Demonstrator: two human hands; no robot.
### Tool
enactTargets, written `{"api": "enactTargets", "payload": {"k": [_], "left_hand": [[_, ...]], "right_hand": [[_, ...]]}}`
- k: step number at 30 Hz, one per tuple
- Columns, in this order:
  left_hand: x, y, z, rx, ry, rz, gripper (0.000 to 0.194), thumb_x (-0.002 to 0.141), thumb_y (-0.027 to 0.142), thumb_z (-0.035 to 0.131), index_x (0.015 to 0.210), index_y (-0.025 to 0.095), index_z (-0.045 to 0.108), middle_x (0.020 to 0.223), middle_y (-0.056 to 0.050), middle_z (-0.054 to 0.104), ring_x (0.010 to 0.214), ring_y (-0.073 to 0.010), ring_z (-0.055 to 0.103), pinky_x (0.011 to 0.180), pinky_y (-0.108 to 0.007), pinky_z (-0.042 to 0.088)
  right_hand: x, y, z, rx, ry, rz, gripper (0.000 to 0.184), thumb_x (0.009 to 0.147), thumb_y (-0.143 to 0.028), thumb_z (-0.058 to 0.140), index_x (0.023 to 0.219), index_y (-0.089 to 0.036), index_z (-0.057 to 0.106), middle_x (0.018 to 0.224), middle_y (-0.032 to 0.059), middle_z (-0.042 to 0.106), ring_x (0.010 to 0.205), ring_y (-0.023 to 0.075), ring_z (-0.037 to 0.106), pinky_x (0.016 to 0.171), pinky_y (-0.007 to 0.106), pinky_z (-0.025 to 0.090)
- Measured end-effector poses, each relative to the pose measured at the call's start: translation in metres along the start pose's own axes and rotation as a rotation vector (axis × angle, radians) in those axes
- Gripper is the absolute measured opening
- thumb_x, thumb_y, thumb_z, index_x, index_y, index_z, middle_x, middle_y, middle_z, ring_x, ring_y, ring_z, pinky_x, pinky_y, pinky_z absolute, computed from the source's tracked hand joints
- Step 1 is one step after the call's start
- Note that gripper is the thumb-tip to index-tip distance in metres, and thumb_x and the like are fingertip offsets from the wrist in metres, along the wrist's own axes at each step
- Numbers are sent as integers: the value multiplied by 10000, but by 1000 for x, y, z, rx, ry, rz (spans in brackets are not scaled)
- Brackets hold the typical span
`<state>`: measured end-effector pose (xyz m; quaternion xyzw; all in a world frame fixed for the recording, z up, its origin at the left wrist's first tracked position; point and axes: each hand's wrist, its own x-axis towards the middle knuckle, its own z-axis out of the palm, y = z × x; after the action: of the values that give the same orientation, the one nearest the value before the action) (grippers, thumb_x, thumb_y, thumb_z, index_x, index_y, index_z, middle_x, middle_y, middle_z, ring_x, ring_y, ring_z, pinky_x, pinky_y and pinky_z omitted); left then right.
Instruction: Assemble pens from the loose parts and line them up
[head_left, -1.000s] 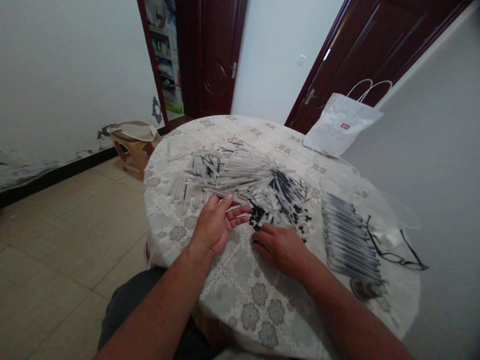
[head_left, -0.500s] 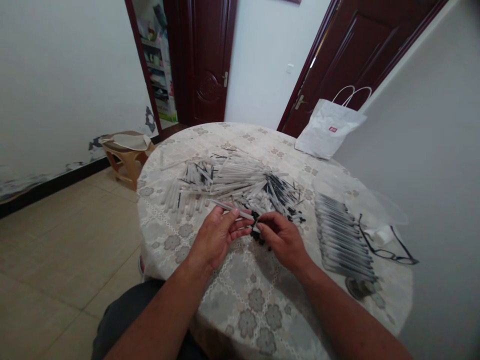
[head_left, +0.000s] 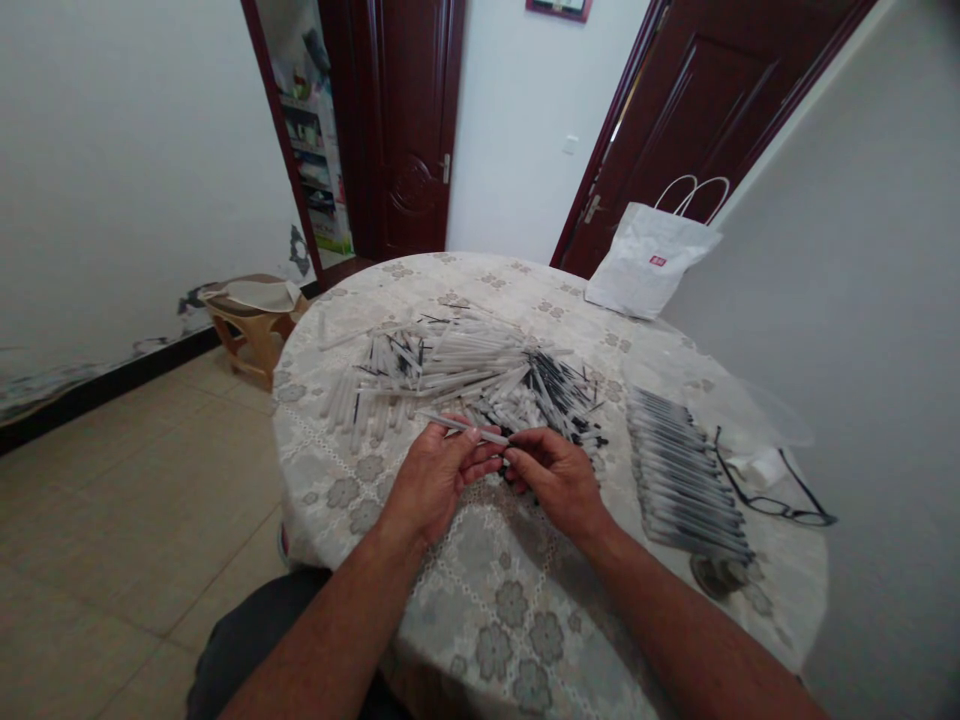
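A pale translucent pen barrel (head_left: 457, 425) lies slantwise across the fingers of my left hand (head_left: 435, 475), held under the thumb. My right hand (head_left: 551, 475) is closed in a pinch at the barrel's right end, where a small dark pen part shows between thumb and fingers. Its exact shape is too small to make out. Beneath my right fingers lie small black pieces (head_left: 514, 475), partly hidden. Just beyond both hands spreads a heap of pale pen barrels (head_left: 472, 355), with dark refills (head_left: 551, 385) on its right side.
Assembled-looking pens (head_left: 686, 475) lie in a row at the right, beside eyeglasses (head_left: 780, 505) and a small round object (head_left: 716, 575). A white paper bag (head_left: 649, 260) stands at the table's back right. The patterned tablecloth (head_left: 510, 620) covers the round table. A stool (head_left: 251, 320) is at the left.
My right hand has come up against the barrel's right end, where before it was slightly apart and lower. My left hand keeps its hold. The view has tilted slightly upward.
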<state>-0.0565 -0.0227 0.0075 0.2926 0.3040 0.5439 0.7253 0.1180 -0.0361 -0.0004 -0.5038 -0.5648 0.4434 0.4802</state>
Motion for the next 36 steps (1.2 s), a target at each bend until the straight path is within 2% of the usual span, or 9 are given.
{"api": "enactTargets", "payload": {"k": [6,13,19,25,30,33,36], "left_hand": [[1,0,-2,86,33,49,232,863,260,754,974,170,571,1050,-112,776,911,-217,764,824,-352,620],[2,0,-3,104,-19,29,229,867,289,762,957,151,603,1043,-123,777,919,-216,759,829,-344,623],[4,1,-3,92,-6,15,258,831,286,799,935,148,607,1017,-120,774,892,-215,757,809,-342,626],[4,0,0,101,-7,-21,278,814,292,814,920,156,596,1040,-130,772,907,-223,755,815,-355,627],[5,-1,1,99,-17,-12,271,825,294,805,922,157,592,1043,-129,768,935,-226,748,832,-362,622],[5,0,1,102,-32,-17,267,826,287,805,899,154,585,1025,-131,770,920,-221,748,814,-348,622],[4,0,2,104,-43,-25,277,817,286,816,890,153,584,1032,-135,771,913,-218,749,797,-332,622]], "right_hand": [[1,1,0,125,-18,62,310,827,-414,793,1026,-190,712,808,44,770,680,164,720,631,272,606],[1,-2,-4,86,20,24,266,840,-388,778,1011,-200,700,820,36,773,687,166,724,623,274,604],[0,-2,-4,-68,41,-22,278,887,-443,714,1004,-191,712,794,42,763,651,168,709,594,266,577],[0,4,-12,-345,-7,-144,413,1034,-472,466,807,-195,673,639,14,667,567,143,625,556,247,482],[-4,2,-12,-499,33,-297,226,995,-389,541,1097,-202,618,811,22,696,700,169,656,672,276,494],[-4,2,-10,-542,55,-331,176,997,-346,531,1067,-203,607,847,37,691,745,180,651,692,286,478],[-2,1,-11,-553,14,-332,216,1032,-345,464,958,-211,617,761,21,652,707,175,619,665,284,446]]}}
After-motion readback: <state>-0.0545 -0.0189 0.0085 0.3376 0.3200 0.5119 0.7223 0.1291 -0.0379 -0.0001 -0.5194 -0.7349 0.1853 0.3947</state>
